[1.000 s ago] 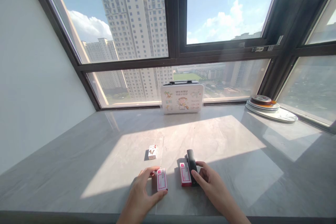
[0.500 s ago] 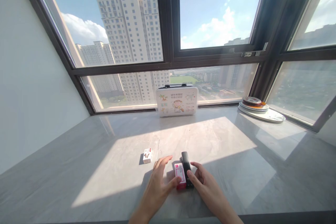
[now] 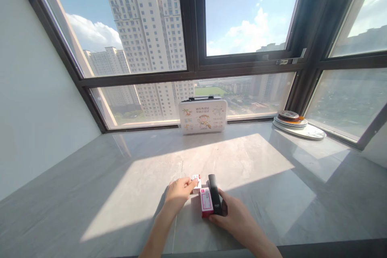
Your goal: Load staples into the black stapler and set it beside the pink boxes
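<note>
A black stapler (image 3: 214,198) lies on the grey stone sill (image 3: 256,169) near its front edge. A red and white box (image 3: 206,202) rests against the stapler's left side. My right hand (image 3: 234,217) is closed round the near end of the stapler and touches that box. My left hand (image 3: 179,192) pinches a small white box (image 3: 196,183) just left of the stapler's far end, right behind the red and white box.
A white tin case (image 3: 202,115) with a cartoon print stands against the window at the back. A stack of plates (image 3: 298,125) sits at the back right. A white wall (image 3: 36,109) closes the left side.
My left hand let go of a red and white box, reached for the small white box and brought it right beside the stapler. My right hand closed further on the stapler.
</note>
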{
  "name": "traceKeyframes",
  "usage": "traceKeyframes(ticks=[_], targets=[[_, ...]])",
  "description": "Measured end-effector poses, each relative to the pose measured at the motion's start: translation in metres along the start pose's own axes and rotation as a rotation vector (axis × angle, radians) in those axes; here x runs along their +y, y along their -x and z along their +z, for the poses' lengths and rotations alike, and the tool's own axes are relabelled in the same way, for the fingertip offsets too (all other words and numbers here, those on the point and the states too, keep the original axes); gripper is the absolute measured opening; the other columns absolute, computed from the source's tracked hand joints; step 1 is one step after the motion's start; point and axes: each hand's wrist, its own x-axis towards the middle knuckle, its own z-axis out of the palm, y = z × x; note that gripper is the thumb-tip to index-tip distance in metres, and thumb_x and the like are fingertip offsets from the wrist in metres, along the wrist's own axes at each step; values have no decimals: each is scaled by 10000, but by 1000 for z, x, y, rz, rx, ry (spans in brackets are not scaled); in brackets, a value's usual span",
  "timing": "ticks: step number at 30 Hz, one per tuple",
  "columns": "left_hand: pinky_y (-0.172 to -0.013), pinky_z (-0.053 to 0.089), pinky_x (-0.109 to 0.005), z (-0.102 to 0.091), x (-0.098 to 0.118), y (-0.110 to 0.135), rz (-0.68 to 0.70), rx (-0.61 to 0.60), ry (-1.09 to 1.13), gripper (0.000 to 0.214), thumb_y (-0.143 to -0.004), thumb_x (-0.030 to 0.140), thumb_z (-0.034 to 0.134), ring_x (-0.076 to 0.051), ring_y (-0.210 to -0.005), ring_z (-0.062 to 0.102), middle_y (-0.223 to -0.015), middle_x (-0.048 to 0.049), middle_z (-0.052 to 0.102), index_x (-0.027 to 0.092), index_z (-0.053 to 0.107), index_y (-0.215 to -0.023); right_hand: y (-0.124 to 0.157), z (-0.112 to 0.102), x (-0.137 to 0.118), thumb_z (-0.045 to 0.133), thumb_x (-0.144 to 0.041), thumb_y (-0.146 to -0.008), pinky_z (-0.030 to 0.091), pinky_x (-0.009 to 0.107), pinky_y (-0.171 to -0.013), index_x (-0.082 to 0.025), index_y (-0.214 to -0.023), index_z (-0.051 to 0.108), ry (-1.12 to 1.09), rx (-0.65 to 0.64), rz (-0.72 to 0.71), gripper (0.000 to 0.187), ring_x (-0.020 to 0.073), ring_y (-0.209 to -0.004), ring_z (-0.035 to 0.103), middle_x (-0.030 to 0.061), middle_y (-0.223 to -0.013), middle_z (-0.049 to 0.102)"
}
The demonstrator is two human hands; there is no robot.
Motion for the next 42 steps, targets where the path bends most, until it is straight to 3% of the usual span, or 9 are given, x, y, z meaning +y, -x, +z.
traceKeyframes(ticks=[3, 10, 15, 19, 25, 30, 34, 38, 42], targets=[[-597, 313, -268, 13, 16, 7, 95, -60, 15, 627, -1002, 643, 311, -162, -600, 582, -583, 8, 636, 224, 634, -665, 0, -2, -4, 772, -281, -716, 402, 259, -668, -226, -1208, 677, -19, -36, -5, 504, 206, -750, 636, -6, -842, 732], [-654, 400, -275, 3, 24, 1, 216, -197, 7, 634, -1052, 533, 232, -173, -626, 646, -606, 2, 677, 237, 694, -734, -7, -15, 1, 771, -311, -726, 445, 282, -738, -204, -1137, 721, -15, -78, 0, 427, 248, -849, 659, 27, -939, 762], [-793, 467, -307, 37, 65, -34, 270, -178, -58, 532, -1070, 469, 292, -209, -815, 698, -762, -43, 729, 226, 724, -878, -28, -62, 27, 809, -381, -689, 448, 287, -726, -177, -943, 747, 33, -22, 48, 332, 231, -785, 624, 22, -803, 734], [-964, 521, -432, 75, 107, -64, 296, -140, -100, 339, -1037, 462, 511, -213, -1028, 671, -1134, -78, 708, 181, 683, -1121, -44, -108, 47, 857, -473, -625, 431, 280, -672, -175, -821, 726, 51, 39, 111, 380, 203, -694, 578, -11, -654, 664], [-965, 553, -456, 95, 129, -83, 361, -127, -119, 326, -994, 419, 623, -222, -1092, 652, -1260, -88, 654, 185, 643, -1221, -54, -140, 67, 856, -532, -609, 399, 271, -636, -168, -965, 736, 67, 36, 167, 523, 169, -638, 533, -41, -608, 611], [-978, 505, -384, 70, 96, -66, 400, -96, -126, 374, -1084, 369, 349, -192, -1008, 671, -1087, -58, 725, 225, 694, -1092, -34, -146, 109, 732, -565, -757, 391, 286, -627, -168, -1240, 607, 11, 64, 113, 638, 166, -636, 521, -64, -658, 556], [-1144, 374, -374, 36, 34, -32, 415, -22, -168, 378, -1028, 370, 425, -210, -1356, 504, -1450, -32, 590, 307, 589, -1363, 2, -120, 135, 562, -576, -896, 394, 319, -635, -236, -927, 607, 243, 190, 115, 344, 194, -647, 547, -22, -671, 563], [-1275, 167, -439, 20, -23, -1, 352, 93, -342, 570, -1022, 405, 420, -223, -1553, 245, -1678, -3, 312, 317, 361, -1581, 26, -63, 115, 459, -534, -975, 415, 337, -675, -262, -813, 545, 414, 244, 95, 328, 216, -725, 595, 20, -796, 626], [-1286, 162, -444, 28, -44, 18, 277, 230, -494, 618, -1035, 437, 370, -235, -1557, 251, -1684, -34, 274, 225, 317, -1612, 18, -13, 73, 453, -434, -984, 443, 385, -849, -281, -940, 622, 462, 254, 12, 232, 270, -990, 624, 61, -1033, 676]])
